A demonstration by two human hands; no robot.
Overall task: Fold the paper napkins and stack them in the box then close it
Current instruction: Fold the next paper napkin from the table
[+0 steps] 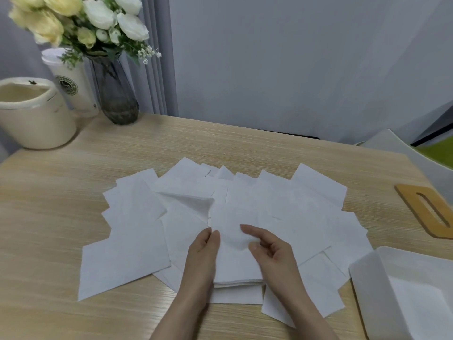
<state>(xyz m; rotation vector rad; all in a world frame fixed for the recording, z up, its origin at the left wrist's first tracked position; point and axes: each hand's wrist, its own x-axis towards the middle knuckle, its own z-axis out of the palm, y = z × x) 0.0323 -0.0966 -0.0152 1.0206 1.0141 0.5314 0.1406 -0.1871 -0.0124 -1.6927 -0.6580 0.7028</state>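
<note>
My left hand [204, 246] pinches the left edge of the white folded paper napkin [235, 256] lying on top; my right hand [266, 246] rests curled on its right side, thumb and forefinger seemingly nipping the paper; to fold it well, I judge I should align the edges squarely, then press the crease flat; the loose white napkins [132, 231] fan around my grip, roughly 12, overlapping too much to count exactly; 1 white open box [362, 271] sits right of my right hand; 1 slotted wooden lid [429, 212] lies beyond it.

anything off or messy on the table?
Napkins lie fanned and overlapping, not stacked; one has a raised flap. Both hands pinch the folded napkin. Box open, lid apart.
</note>
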